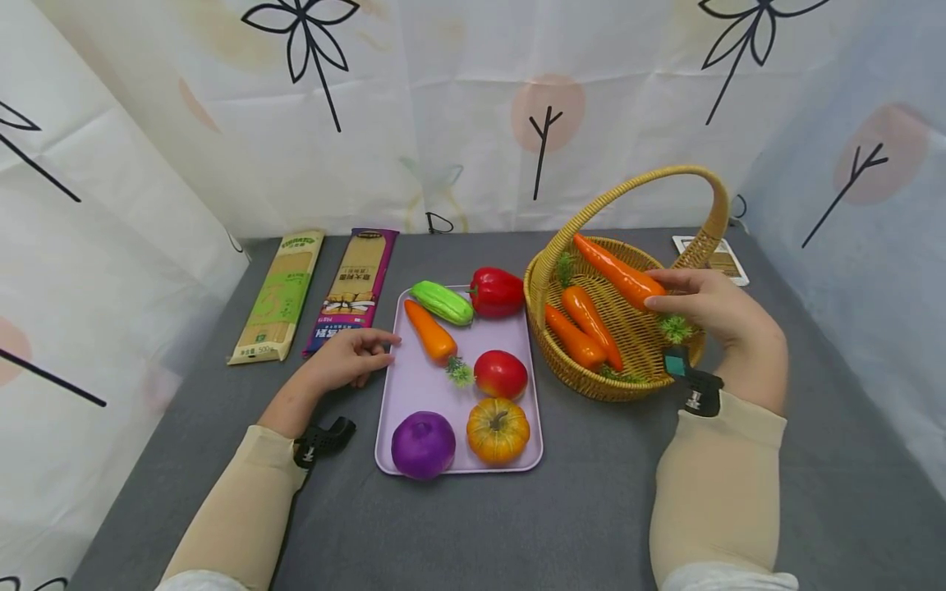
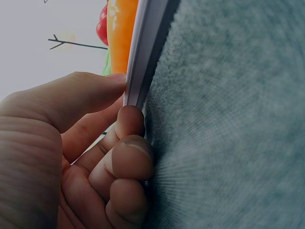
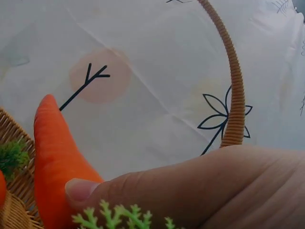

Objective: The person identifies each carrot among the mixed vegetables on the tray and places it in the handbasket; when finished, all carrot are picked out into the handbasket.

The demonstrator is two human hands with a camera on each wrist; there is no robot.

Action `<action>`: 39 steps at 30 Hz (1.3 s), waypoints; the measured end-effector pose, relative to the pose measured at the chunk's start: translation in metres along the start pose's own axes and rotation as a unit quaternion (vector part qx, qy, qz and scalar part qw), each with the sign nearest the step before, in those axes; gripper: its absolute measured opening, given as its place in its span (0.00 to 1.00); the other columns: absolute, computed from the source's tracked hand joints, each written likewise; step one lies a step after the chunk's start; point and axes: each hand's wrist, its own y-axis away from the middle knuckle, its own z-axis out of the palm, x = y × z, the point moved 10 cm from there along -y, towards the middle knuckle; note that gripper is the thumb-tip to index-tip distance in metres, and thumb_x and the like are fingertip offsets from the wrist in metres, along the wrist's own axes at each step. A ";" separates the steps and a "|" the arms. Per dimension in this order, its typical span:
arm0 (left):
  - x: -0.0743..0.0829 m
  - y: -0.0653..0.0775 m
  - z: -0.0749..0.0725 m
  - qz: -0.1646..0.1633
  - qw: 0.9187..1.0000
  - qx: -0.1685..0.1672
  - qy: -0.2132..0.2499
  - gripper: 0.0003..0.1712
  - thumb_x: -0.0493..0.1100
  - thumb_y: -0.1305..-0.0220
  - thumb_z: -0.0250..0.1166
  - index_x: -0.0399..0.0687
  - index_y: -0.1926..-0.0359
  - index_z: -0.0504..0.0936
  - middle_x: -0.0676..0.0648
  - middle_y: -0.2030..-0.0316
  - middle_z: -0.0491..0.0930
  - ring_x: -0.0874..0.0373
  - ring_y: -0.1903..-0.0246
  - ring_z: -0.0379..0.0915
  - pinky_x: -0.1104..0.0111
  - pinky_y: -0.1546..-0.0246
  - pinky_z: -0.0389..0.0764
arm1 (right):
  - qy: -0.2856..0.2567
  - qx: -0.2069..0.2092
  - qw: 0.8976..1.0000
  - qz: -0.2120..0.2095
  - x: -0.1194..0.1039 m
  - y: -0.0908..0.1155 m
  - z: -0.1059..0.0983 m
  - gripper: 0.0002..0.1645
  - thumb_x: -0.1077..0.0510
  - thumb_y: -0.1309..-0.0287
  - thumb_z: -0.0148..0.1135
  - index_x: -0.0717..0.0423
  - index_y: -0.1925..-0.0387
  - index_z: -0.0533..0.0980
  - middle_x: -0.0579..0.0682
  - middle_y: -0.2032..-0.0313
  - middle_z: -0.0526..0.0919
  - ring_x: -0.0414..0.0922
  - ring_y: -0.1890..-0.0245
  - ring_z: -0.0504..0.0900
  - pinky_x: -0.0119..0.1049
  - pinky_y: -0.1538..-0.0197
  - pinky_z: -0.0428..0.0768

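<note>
My right hand [image 1: 713,308] pinches an orange carrot [image 1: 617,269] near its thick end, over the wicker basket [image 1: 543,349]. Green leaves [image 3: 114,217] at the carrot's end show below the thumb in the right wrist view. Two more carrots [image 1: 591,324] lie inside the basket. At the left edge of the lilac tray [image 1: 461,369], my left hand [image 1: 347,357] pinches the rim between thumb and fingers. On the tray are a carrot [image 1: 429,330], a green cucumber-like vegetable [image 1: 442,302], a red bell pepper [image 1: 497,292], a tomato [image 1: 501,374], a small pumpkin [image 1: 498,432] and a purple onion [image 1: 424,445].
Two noodle packets, one green [image 1: 279,295] and one purple [image 1: 353,287], lie left of the tray at the back. A flat card [image 1: 727,261] lies behind the basket, whose tall handle [image 1: 636,185] arches up. Patterned curtains border the grey table [image 1: 576,509].
</note>
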 end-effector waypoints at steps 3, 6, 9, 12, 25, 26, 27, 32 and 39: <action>-0.001 0.000 0.000 -0.003 1.000 0.001 -0.001 0.18 0.45 0.30 0.68 0.47 0.42 0.84 0.43 0.70 0.77 0.51 0.82 0.70 0.67 0.82 0.73 | 0.012 -0.016 1.000 0.003 0.005 -0.008 0.006 0.41 0.45 0.29 0.63 0.58 0.24 0.63 0.62 0.35 0.74 0.53 0.42 0.74 0.41 0.48 0.76; -0.002 -0.001 0.000 -0.004 1.000 0.002 -0.001 0.18 0.46 0.30 0.69 0.47 0.42 0.84 0.43 0.70 0.77 0.51 0.82 0.70 0.67 0.82 0.73 | 0.020 -0.032 0.999 0.009 0.008 -0.014 0.013 0.39 0.47 0.28 0.62 0.63 0.25 0.63 0.65 0.36 0.74 0.56 0.40 0.73 0.49 0.43 0.75; -0.002 -0.001 0.000 -0.004 1.000 0.003 0.000 0.19 0.46 0.30 0.69 0.47 0.42 0.84 0.43 0.70 0.77 0.51 0.82 0.70 0.67 0.82 0.73 | 0.001 -0.042 0.999 0.029 0.011 -0.017 0.019 0.38 0.51 0.27 0.60 0.66 0.26 0.62 0.66 0.35 0.71 0.59 0.38 0.71 0.59 0.37 0.71; -0.001 -0.001 -0.001 -0.004 1.000 0.003 0.002 0.19 0.46 0.30 0.69 0.47 0.42 0.84 0.43 0.70 0.77 0.51 0.83 0.70 0.67 0.82 0.73 | -0.017 -0.048 0.998 0.043 0.013 -0.019 0.024 0.37 0.53 0.27 0.60 0.67 0.26 0.62 0.67 0.35 0.70 0.61 0.38 0.70 0.63 0.34 0.68; 0.001 0.001 0.000 -0.005 1.000 -0.002 0.000 0.19 0.46 0.30 0.68 0.47 0.41 0.83 0.44 0.70 0.77 0.50 0.82 0.70 0.67 0.82 0.72 | -0.091 -0.090 0.986 0.111 0.027 -0.024 0.052 0.37 0.56 0.30 0.61 0.63 0.26 0.61 0.63 0.33 0.65 0.60 0.38 0.68 0.51 0.40 0.75; 0.001 0.001 0.000 -0.005 1.000 -0.001 0.000 0.19 0.46 0.30 0.68 0.47 0.41 0.83 0.44 0.70 0.77 0.50 0.82 0.70 0.67 0.82 0.72 | -0.100 -0.095 0.983 0.121 0.028 -0.024 0.055 0.38 0.55 0.30 0.61 0.62 0.26 0.60 0.63 0.33 0.64 0.60 0.38 0.68 0.51 0.40 0.76; 0.001 0.001 0.000 -0.005 1.000 -0.001 0.000 0.19 0.46 0.30 0.68 0.47 0.41 0.83 0.43 0.70 0.77 0.50 0.82 0.70 0.67 0.82 0.72 | -0.099 -0.100 0.982 0.126 0.029 -0.023 0.056 0.38 0.54 0.30 0.62 0.62 0.26 0.60 0.62 0.32 0.64 0.60 0.37 0.67 0.52 0.40 0.76; 0.002 0.002 -0.001 -0.004 1.000 0.001 0.000 0.19 0.46 0.30 0.68 0.47 0.41 0.83 0.43 0.70 0.77 0.51 0.82 0.70 0.67 0.82 0.72 | -0.079 -0.123 0.982 0.119 0.027 -0.024 0.060 0.38 0.52 0.30 0.62 0.63 0.26 0.62 0.62 0.34 0.66 0.58 0.39 0.68 0.48 0.40 0.76; 0.002 0.002 -0.001 -0.004 1.000 0.002 0.000 0.19 0.46 0.30 0.68 0.47 0.41 0.84 0.43 0.70 0.77 0.51 0.82 0.70 0.67 0.82 0.72 | -0.095 -0.113 0.983 0.108 0.023 -0.024 0.058 0.40 0.55 0.32 0.64 0.64 0.25 0.61 0.64 0.34 0.70 0.58 0.39 0.72 0.49 0.38 0.76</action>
